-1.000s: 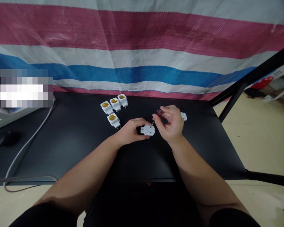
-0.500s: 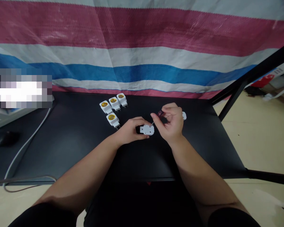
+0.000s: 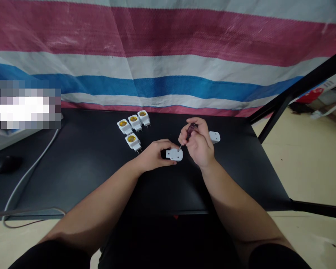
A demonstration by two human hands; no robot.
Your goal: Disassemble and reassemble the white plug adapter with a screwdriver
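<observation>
My left hand (image 3: 154,155) is closed around a white plug-in lamp socket (image 3: 174,154), thumb on its near side and fingers on its far side. The socket lies face down on the black table, its back with small dark screw holes turned up. In my right hand (image 3: 198,144) is a screwdriver with a dark reddish see-through handle (image 3: 191,130), tilted, its thin shaft reaching down to the far-right hole area of the socket. Whether the tip sits inside the hole is too small to tell. Another white socket (image 3: 215,137) lies back up, partly behind my right hand.
Several white plug-in sockets with gold-coloured threads (image 3: 132,139) lie face up left of centre. A black mouse (image 3: 5,164) and a grey cable (image 3: 30,175) are at the left. Black frame bars (image 3: 280,102) rise at the right edge. A striped sheet (image 3: 162,86) hangs behind the table (image 3: 86,179).
My right hand has turned and its fingers have shifted round the screwdriver handle, which stands more upright. More of the socket behind that hand shows. My left hand stays put.
</observation>
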